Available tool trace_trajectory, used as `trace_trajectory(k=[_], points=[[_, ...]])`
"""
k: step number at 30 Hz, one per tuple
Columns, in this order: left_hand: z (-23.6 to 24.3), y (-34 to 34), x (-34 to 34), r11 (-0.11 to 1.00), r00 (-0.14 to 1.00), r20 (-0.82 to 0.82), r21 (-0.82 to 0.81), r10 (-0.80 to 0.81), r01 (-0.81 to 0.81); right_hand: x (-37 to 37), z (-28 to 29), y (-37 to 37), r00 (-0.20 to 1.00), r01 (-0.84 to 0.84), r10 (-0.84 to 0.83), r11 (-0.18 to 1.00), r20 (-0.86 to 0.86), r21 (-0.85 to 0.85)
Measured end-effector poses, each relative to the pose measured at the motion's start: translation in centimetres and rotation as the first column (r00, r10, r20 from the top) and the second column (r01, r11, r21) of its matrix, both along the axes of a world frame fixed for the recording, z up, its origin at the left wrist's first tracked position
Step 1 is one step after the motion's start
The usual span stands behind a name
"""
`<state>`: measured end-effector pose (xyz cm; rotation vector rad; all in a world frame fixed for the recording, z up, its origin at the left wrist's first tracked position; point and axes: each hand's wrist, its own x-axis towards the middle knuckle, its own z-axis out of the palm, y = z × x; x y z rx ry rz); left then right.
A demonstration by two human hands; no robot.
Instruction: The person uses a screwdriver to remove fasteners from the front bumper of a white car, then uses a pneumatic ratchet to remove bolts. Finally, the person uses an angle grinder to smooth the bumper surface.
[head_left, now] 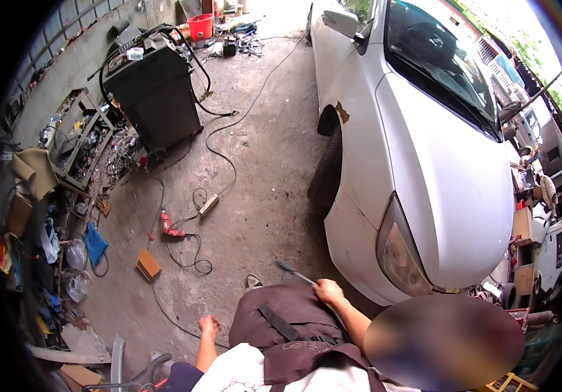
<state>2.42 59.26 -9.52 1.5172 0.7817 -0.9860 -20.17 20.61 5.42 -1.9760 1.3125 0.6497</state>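
Note:
My right hand is closed around one end of a slim tool with a pale grey shaft and a wider, darker tip. I cannot tell its exact kind. It points forward and left over the concrete floor, close to the front bumper of a white car. Lower and to the left, my left hand hangs beside my brown apron, its fingers loosely bent and slightly apart, with nothing visible in it. Ahead on the floor lies a red power drill with its black cord looped beside it.
A power strip and a brown box lie on the floor among trailing cables. A dark machine cabinet with hoses stands at the far left, near a red bucket. Cluttered scrap lines the left wall; car parts are piled at right.

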Motion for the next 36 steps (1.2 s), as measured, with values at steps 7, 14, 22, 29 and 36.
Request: trace_trajectory(k=[7,14,22,29,36], points=[[-5.0,4.9,-5.3,-0.174,-0.338,0.019,0.83,-0.941,0.53,-21.4,-8.0,3.3,0.74,0.672,-0.653,0.711,0.159,-0.209],[2.4,7.9,-11.1,0.573,0.473,0.325,0.423,-0.819,0.702,-30.4,-7.5,19.0,0.457,0.886,-0.889,0.457,-0.015,-0.076],[11.1,9.1,-8.2,0.563,0.604,0.028,0.398,-0.796,0.724,-28.0,-7.9,36.6,0.371,0.927,-0.924,0.363,-0.094,0.091],[13.8,-1.8,-9.7,0.582,0.525,0.322,0.108,-0.788,0.806,-33.2,-23.4,38.3,0.507,0.862,-0.857,0.505,0.093,-0.048],[9.9,12.6,-7.5,0.768,0.711,0.289,0.23,-0.641,0.598,-28.8,-14.9,21.5,0.793,0.61,-0.606,0.79,0.062,-0.066]])
